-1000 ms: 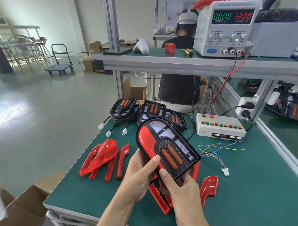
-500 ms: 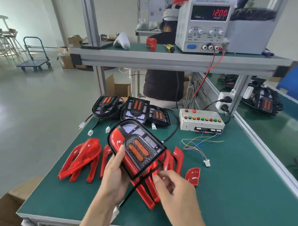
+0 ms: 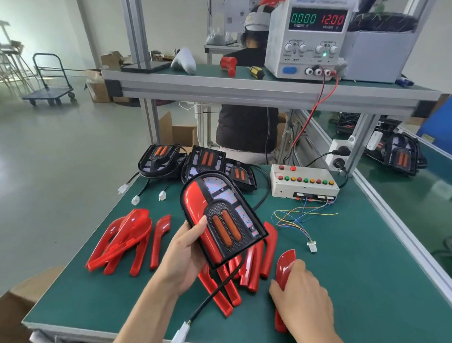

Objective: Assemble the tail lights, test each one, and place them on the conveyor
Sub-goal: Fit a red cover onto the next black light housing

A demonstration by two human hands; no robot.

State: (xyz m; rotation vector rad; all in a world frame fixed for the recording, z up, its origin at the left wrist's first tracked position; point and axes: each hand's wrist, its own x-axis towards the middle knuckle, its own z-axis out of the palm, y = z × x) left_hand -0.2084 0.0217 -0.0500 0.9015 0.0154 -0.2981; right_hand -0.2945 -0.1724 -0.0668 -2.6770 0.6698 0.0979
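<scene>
Seen from above, looking down on a green workbench (image 3: 354, 282). Left hand (image 3: 183, 253) raised over the bench, gripping a tail light (image 3: 223, 219) by its lower left edge, thumb across the red lens, other fingers curled behind and out of sight. Tail light tilted, face up toward the camera: red lens panel on its left, two amber strips in the black centre. Black cable (image 3: 217, 293) hanging from its underside, ending in a white connector (image 3: 179, 338) at the bench's near edge. Right hand (image 3: 301, 295) low on the bench, fingers curled around a loose red lens piece (image 3: 285, 268). More red lens pieces (image 3: 124, 238) piled to the left and under the held light. Behind: three unfinished tail light housings (image 3: 206, 160), a white test box (image 3: 304, 181) with coloured buttons and loose wires, a power supply (image 3: 309, 35) on the upper shelf reading 12.00.
</scene>
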